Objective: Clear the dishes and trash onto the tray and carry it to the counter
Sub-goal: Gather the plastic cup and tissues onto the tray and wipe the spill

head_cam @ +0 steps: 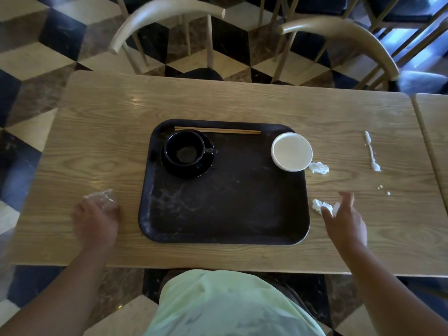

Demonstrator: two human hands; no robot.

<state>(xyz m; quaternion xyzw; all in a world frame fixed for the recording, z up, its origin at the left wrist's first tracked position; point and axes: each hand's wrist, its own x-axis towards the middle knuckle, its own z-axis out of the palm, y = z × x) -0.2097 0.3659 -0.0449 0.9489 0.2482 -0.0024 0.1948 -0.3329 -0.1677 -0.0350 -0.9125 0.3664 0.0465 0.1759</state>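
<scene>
A dark tray (225,204) lies on the wooden table (97,141). It holds a black cup on a saucer (185,154), a pair of chopsticks (218,130) along the far rim and a white bowl (292,151) at its right edge. My left hand (95,221), left of the tray, closes on a clear crumpled wrapper (101,196). My right hand (344,221) is open with spread fingers, touching a crumpled white tissue (320,205) just right of the tray. A second crumpled tissue (318,167) lies beside the bowl.
A white smear (372,151) and small crumbs (383,190) mark the table's right side. Two curved-back chairs (169,10) stand across the table over a checkered floor. Another table (434,132) adjoins on the right.
</scene>
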